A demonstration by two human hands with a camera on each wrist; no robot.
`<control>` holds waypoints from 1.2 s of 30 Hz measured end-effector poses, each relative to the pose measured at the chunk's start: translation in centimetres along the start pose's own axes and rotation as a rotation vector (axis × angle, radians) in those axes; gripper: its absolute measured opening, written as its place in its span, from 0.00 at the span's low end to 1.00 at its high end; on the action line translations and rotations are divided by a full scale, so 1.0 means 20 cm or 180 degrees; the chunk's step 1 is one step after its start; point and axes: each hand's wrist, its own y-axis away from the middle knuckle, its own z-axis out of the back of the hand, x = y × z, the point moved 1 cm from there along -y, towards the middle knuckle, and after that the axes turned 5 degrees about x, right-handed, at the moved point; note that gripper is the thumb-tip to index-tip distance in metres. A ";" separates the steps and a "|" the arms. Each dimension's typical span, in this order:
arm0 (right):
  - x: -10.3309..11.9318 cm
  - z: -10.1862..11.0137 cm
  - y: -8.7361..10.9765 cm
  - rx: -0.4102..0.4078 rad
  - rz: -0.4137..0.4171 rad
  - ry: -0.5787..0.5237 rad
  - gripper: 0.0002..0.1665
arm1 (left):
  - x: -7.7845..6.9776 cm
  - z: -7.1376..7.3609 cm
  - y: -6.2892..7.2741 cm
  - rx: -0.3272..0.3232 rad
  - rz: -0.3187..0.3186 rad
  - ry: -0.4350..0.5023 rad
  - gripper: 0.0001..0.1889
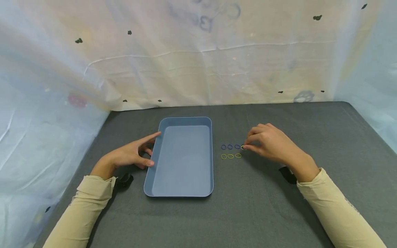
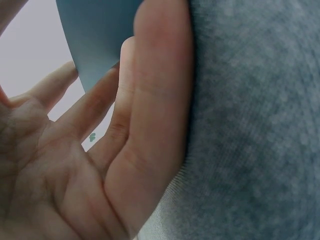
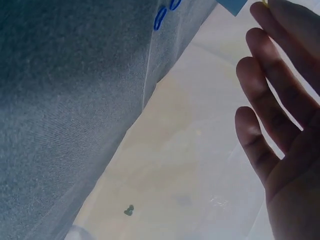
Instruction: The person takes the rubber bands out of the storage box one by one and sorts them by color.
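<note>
At the left side of a shallow blue-grey tray (image 1: 182, 191), my left hand (image 1: 131, 154) touches the rim with spread index finger and thumb. The left wrist view shows its lower fingers extended beside the tray wall (image 2: 95, 35), close along the cloth. My right hand (image 1: 269, 143) pinches a small yellow rubber band (image 1: 243, 147) between thumb and index finger, just over the table; its other fingers are loosely bent. Left of that band lie three blue rubber bands (image 1: 230, 147) in a row. Three yellow rubber bands (image 1: 230, 156) form a second row nearer me.
A dark grey cloth (image 1: 248, 213) covers the table. Pale sheeting (image 1: 186, 75) hangs behind it, with more sheeting at both sides. The tray stands left of the bands, its right rim a short way from them.
</note>
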 end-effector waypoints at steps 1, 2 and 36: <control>0.00 0.00 0.00 0.0031 -0.0006 -0.0001 0.04 | 0.00 0.00 0.00 0.0000 -0.0005 0.0008 0.56; 0.00 0.00 0.00 0.0068 -0.0015 -0.0009 0.04 | 0.00 0.00 0.00 -0.0002 -0.0004 0.0015 0.56; -0.01 -0.08 0.02 0.0835 -0.0253 0.0067 0.05 | -0.01 0.00 0.01 -0.0009 -0.0019 -0.0001 0.57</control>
